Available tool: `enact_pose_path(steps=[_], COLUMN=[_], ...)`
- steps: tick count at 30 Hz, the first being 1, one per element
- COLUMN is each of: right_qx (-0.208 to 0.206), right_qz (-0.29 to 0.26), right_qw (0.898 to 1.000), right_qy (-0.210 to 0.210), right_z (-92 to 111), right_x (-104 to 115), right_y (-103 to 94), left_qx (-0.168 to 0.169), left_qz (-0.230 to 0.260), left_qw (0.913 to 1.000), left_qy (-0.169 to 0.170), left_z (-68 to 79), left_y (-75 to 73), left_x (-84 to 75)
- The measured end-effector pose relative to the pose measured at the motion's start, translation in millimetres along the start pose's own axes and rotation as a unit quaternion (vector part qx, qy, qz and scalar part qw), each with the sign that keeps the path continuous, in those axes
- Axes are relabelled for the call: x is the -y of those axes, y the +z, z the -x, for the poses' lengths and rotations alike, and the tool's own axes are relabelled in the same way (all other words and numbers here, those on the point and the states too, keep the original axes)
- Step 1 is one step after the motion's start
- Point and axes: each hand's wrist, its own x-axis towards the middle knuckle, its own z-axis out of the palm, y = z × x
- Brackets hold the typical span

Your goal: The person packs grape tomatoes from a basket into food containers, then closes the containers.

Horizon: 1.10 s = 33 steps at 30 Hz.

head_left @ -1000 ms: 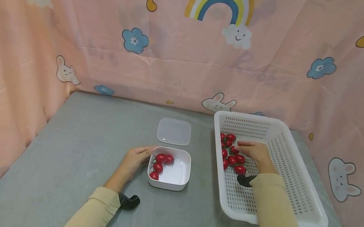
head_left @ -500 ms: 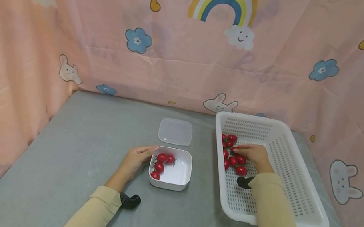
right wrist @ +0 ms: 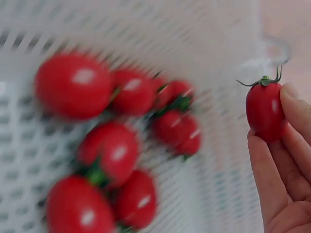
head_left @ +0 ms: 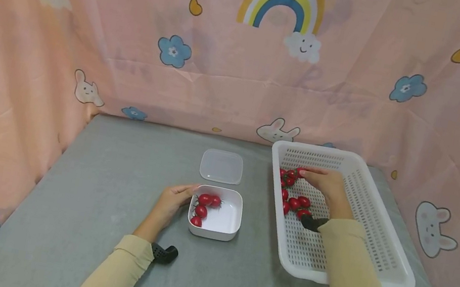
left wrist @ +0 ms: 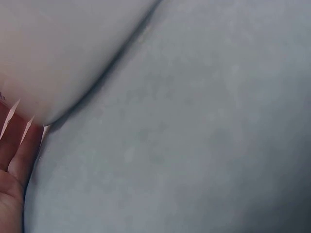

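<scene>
My right hand (head_left: 327, 189) is over the left part of a white slotted basket (head_left: 400, 278). Its thumb and fingertips pinch a cherry tomato (right wrist: 265, 111) with a green stem top, held above the others. Several more cherry tomatoes (head_left: 294, 203) lie along the basket's left side, slightly blurred in the right wrist view. My left hand (head_left: 165, 206) touches the left side of a small white square box (head_left: 212, 234), its fingers (left wrist: 28, 150) fairly straight against the outer wall. Inside the box, several cherry tomatoes (head_left: 200, 211) lie along the left and back walls.
A translucent lid (head_left: 221, 166) lies flat on the grey table (head_left: 119, 196) behind the box. A printed pink curtain (head_left: 202, 92) hangs behind and beside the table. The basket's raised walls surround the right hand's area.
My right hand has picked up a cherry tomato, lifting it from the group and moving slightly back in the basket. The left hand and the box stay put.
</scene>
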Motion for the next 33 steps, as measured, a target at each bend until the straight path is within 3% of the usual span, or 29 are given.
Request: enact_pose_path(steps=[3, 17, 26, 33], right_qx=[0.012, 0.027, 0.048, 0.068], right_qz=[-0.02, -0.063, -0.053, -0.067], right_qw=[0.999, 0.993, 0.991, 0.983], right_qy=[-0.041, -0.1, -0.117, -0.155], right_z=[8.5, 45.6, 60.8, 73.4], right_x=[10.5, 48.1, 68.7, 81.2], right_y=[-1.4, 14.3, 42.8, 69.5], left_qx=[0.0, -0.008, -0.01, -0.01], left_qz=[0.004, -0.018, -0.012, -0.01], left_qw=[1.0, 0.9998, 0.9999, 0.9999], left_qy=[-0.002, 0.002, -0.005, -0.006], left_z=[-0.3, 0.5, 1.1, 0.7], left_y=[0.6, 0.8, 2.1, 1.8], left_x=[0.3, 1.3, -1.4, 0.1])
